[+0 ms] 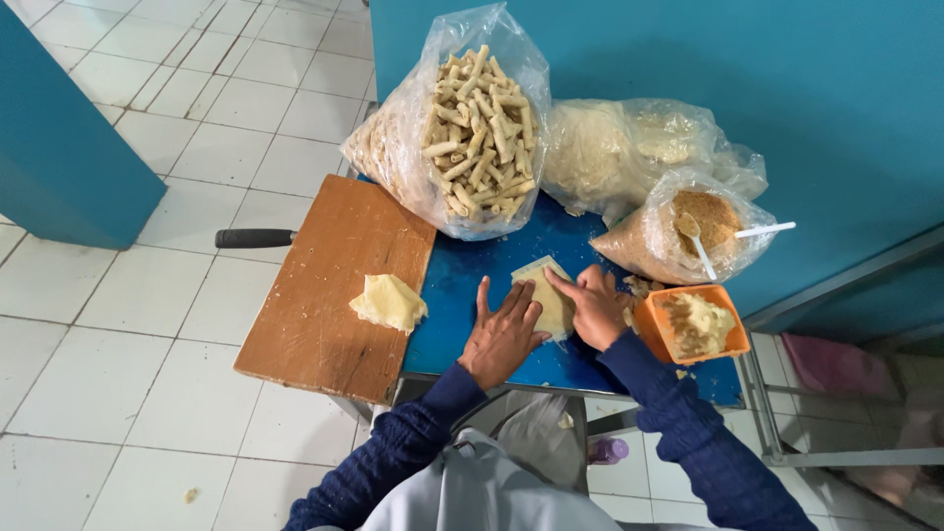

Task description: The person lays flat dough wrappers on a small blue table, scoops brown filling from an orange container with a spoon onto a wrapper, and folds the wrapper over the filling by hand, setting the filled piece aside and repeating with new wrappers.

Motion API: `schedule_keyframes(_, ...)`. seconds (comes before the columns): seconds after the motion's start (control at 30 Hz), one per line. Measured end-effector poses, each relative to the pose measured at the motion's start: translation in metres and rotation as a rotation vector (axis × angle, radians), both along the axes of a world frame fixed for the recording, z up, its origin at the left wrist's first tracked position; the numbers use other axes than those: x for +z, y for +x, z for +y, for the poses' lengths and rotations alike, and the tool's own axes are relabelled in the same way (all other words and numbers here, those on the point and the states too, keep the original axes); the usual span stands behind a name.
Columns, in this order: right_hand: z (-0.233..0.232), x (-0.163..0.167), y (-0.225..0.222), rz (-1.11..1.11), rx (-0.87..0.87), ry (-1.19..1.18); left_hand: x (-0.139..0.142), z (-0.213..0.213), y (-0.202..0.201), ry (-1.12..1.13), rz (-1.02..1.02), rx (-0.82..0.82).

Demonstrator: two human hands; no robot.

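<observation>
Dough is lying as a thin pale sheet (pixel 547 293) on the blue tabletop (pixel 462 285), and both hands are pressing on it: the left hand (pixel 503 334) is spreading flat with fingers open over the sheet's near left corner, while the right hand (pixel 598 307) is curling loosely, its forefinger reaching across the top of the sheet; neither is gripping anything. The sheet is looking thin enough that it is probably tearing easily if the fingers are dragging rather than lifting, and a fold started crooked is likely leaving an open seam. Just beside the right wrist an orange square tub (pixel 691 323) of crumbly filling is sitting near the table's front edge, so a careless elbow is risking knocking it off. Behind it, an open clear bag of brown crumbs (pixel 678 241) with white plastic spoons (pixel 700 254) stuck in it is leaning and may be slumping over. A big clear bag of finished rolls (pixel 472 133) is standing tall at the back, touching the wooden board (pixel 324 295), where a stack of folded sheets (pixel 389 301) is waiting uncovered and possibly drying out.
</observation>
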State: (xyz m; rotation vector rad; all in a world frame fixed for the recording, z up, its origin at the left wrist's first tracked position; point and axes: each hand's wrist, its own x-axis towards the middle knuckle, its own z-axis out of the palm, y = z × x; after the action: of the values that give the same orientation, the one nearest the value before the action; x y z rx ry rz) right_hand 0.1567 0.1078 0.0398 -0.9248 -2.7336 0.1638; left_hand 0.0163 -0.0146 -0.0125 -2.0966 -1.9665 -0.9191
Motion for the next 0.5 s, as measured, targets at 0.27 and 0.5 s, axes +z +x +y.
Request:
schedule_keyframes(0.27,0.006,0.000,0.000,-0.280,-0.089,0.569,-0.002,0.002,0.001,-0.008,-0.016,-0.001)
schedule_keyframes(0.5,-0.003,-0.001,0.017,-0.320,-0.021,0.514,-0.005,0.002,0.000,-0.001,0.002,0.004)
